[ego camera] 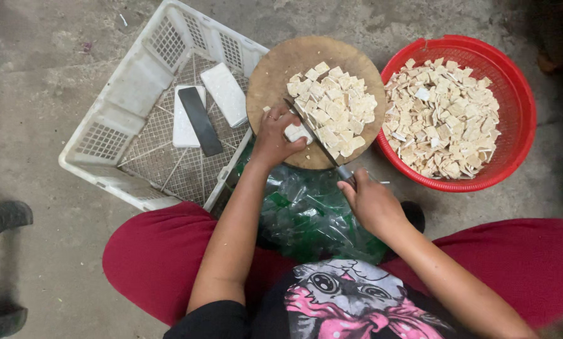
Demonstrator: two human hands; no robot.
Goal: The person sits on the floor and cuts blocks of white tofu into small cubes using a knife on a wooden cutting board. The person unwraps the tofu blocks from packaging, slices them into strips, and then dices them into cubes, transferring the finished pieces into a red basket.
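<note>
Now a pale tofu block (296,132) is pinned to the round wooden chopping board (275,75) by the left hand (274,135), fingers curled down on it so that it is kept from sliding under the blade. The knife (313,135) is gripped at its handle by the right hand (370,202), fingers wrapped shut around it, and the blade is laid slanting across the board just beside the left fingertips. Cut squares (335,107) are heaped on the far half of the board, away from the edge being sliced. A red basket (520,81) full of pieces is set touching the board on the right, within easy reach. Uncut blocks (225,93) are kept in the white crate (124,88) on the left, on the concrete floor.
</note>
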